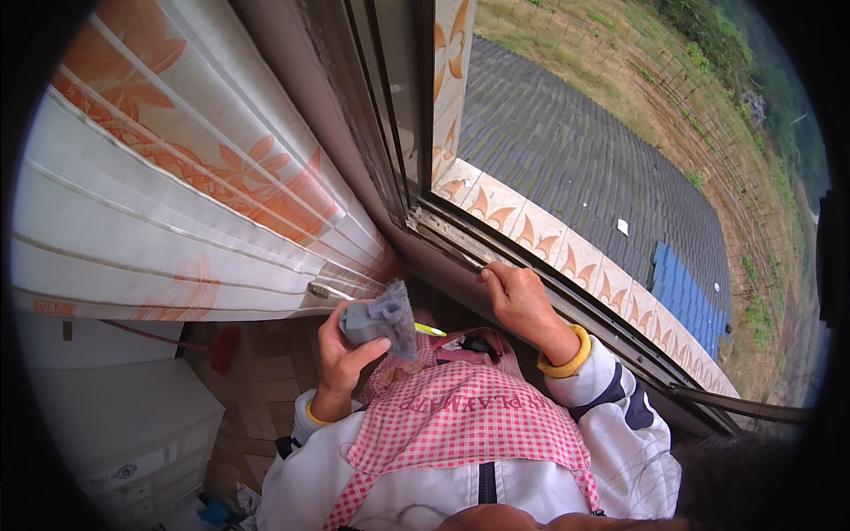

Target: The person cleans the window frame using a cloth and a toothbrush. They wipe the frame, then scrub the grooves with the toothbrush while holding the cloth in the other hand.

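My left hand point(341, 354) is closed round a grey-blue block-shaped cleaning tool point(367, 323) with a fuzzy, dusty-looking pad on its right side. Behind that tool, a small brush head point(329, 292) shows on one side and a yellow-green handle end point(430, 329) on the other. They line up like one slim brush, but its middle is hidden. Farther right, my right hand point(522, 305) is at the sliding window's bottom track point(452, 243), its fingers pinched together. Whatever lies between those fingertips is too small to make out. Dirt shows in the track's corner.
A white curtain with orange flowers point(212, 177) hangs at the left, close to my left hand. Beyond the track runs a patterned tile ledge point(531, 232), with a grey roof point(575, 142) below outside. A white cabinet point(133, 407) and a red broom-like thing point(224, 350) are at lower left.
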`<action>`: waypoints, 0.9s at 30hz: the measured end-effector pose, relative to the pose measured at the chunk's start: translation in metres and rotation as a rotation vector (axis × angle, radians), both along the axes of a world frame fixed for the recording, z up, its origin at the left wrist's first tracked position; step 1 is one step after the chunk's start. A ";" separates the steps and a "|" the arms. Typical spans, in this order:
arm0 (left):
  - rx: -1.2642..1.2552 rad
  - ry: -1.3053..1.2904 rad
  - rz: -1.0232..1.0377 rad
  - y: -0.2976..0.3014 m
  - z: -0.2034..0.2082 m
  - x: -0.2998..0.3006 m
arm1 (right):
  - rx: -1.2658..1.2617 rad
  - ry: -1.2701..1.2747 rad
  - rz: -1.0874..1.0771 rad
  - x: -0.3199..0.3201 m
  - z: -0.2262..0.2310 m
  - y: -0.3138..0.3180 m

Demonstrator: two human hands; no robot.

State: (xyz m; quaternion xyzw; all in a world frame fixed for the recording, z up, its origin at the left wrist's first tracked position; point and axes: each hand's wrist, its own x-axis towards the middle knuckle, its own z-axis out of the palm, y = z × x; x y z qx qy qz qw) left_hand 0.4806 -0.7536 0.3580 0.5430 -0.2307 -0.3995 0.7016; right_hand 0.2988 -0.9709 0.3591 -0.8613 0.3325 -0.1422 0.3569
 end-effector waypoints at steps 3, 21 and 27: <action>0.001 -0.009 0.000 -0.001 0.001 0.003 | 0.069 -0.025 0.002 0.005 -0.003 -0.001; 0.008 -0.030 -0.013 -0.012 0.004 0.002 | 0.428 -0.222 0.006 0.001 -0.016 -0.007; 0.014 -0.029 -0.010 -0.012 0.005 0.000 | 0.965 -0.398 -0.231 -0.013 -0.002 -0.018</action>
